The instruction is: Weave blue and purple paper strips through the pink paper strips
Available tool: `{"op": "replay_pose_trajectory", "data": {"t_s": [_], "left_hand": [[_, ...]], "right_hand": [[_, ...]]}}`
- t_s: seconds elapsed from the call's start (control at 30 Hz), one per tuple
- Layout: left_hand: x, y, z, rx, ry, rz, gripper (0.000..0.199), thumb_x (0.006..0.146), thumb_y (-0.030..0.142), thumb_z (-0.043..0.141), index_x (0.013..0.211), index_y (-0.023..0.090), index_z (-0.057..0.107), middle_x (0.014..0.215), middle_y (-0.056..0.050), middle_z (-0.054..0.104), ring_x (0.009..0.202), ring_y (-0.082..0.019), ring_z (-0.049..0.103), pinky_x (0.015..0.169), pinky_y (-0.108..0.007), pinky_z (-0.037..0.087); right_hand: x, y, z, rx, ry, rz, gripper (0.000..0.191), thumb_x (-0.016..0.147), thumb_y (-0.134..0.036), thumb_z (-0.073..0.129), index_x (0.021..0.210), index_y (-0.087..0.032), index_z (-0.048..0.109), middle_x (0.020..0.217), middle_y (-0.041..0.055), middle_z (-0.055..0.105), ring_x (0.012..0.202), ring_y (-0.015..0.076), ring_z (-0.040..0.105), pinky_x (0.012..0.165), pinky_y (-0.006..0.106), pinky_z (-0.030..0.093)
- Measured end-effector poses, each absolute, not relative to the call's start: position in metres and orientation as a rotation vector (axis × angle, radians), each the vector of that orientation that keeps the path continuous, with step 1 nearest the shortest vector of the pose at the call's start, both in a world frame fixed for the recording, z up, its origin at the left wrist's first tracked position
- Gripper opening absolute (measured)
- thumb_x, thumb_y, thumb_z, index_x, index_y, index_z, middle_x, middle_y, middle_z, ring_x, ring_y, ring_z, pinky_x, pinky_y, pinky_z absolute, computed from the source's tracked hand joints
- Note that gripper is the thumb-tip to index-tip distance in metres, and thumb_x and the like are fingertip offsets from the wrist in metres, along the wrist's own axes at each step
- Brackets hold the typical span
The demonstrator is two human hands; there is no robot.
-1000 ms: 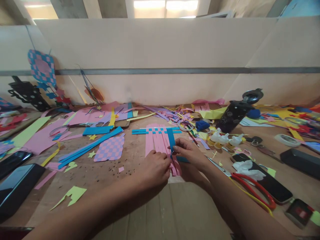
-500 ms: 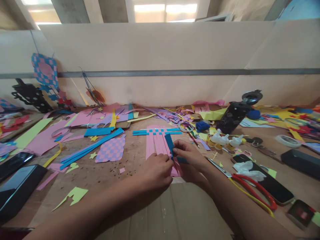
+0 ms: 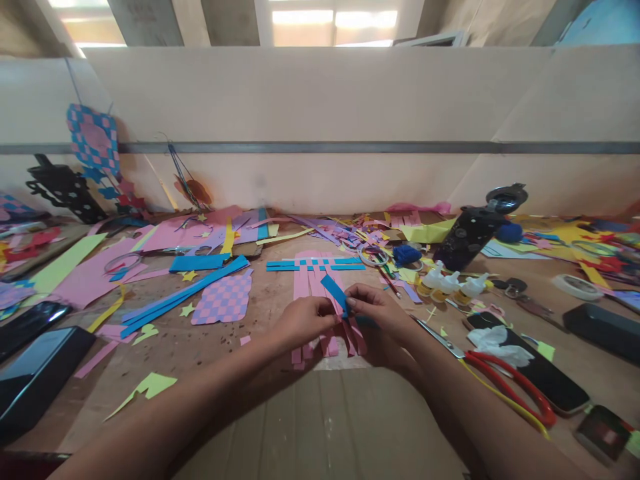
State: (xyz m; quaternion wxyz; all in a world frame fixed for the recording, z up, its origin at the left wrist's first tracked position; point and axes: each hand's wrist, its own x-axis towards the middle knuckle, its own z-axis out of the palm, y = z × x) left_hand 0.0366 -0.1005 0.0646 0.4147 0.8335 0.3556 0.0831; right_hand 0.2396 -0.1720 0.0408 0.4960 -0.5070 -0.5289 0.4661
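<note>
A blue paper strip [image 3: 334, 294] slants up from between my hands, across a mat of parallel pink paper strips [image 3: 310, 283]. Thin blue strips [image 3: 315, 265] are woven through the pink strips near their far end. My right hand [image 3: 377, 311] pinches the blue strip between thumb and fingers. My left hand [image 3: 305, 322] lies on the pink strips just left of it, its fingertips gripping them. The middle of the pink strips is hidden under my hands, and their lower ends stick out below.
Orange-handled scissors [image 3: 505, 381] and a phone [image 3: 533, 363] lie to the right. A pink-and-purple woven paper square [image 3: 223, 300] and long blue strips [image 3: 185, 297] lie to the left. Paper scraps cover the wooden table [image 3: 260, 320], and a cardboard sheet [image 3: 320, 427] lies nearest me.
The blue strip now leans further left over the pink strips. My left hand has shifted up and left, and more lower ends of the pink strips show beneath it.
</note>
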Motion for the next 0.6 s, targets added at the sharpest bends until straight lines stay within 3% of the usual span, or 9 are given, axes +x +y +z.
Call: {"op": "replay_pose_trajectory", "data": {"t_s": [0.1,0.27,0.43,0.6], "left_hand": [[0.035,-0.086,0.058,1.859,0.857,0.265,0.014,0.079,0.020,0.062,0.088,0.017,0.072,0.085,-0.005,0.075,0.078,-0.019,0.070,0.068,-0.027,0.051],[0.030,-0.074,0.061,1.587,0.829,0.299,0.009,0.082,0.021,0.064,0.089,0.016,0.066,0.076,-0.004,0.069,0.067,-0.015,0.066,0.062,-0.025,0.050],[0.023,-0.065,0.068,1.650,0.769,0.320,0.020,0.091,0.035,0.065,0.094,0.015,0.066,0.086,-0.003,0.070,0.063,-0.009,0.057,0.057,-0.020,0.041],[0.017,-0.067,0.067,1.582,0.742,0.267,0.023,0.091,0.036,0.066,0.102,0.016,0.066,0.089,-0.004,0.072,0.071,-0.013,0.067,0.062,-0.023,0.048]], "right_hand": [[0.235,-0.175,0.045,-1.217,-1.312,1.167,0.034,0.080,-0.057,0.081,0.081,-0.024,0.075,0.079,0.0033,0.069,0.075,0.0211,0.063,0.070,0.034,0.052],[0.220,-0.185,0.047,-1.190,-1.119,1.420,0.032,0.079,-0.053,0.083,0.081,-0.025,0.069,0.068,0.0011,0.066,0.056,0.0195,0.061,0.055,0.035,0.050],[0.208,-0.187,0.036,-1.281,-1.155,1.268,0.028,0.080,-0.049,0.082,0.078,-0.025,0.068,0.076,0.0019,0.067,0.064,0.0197,0.063,0.059,0.034,0.051],[0.206,-0.178,0.021,-1.390,-1.281,1.116,0.021,0.085,-0.044,0.076,0.081,-0.024,0.069,0.082,0.0030,0.068,0.075,0.0212,0.063,0.063,0.032,0.049]]}}
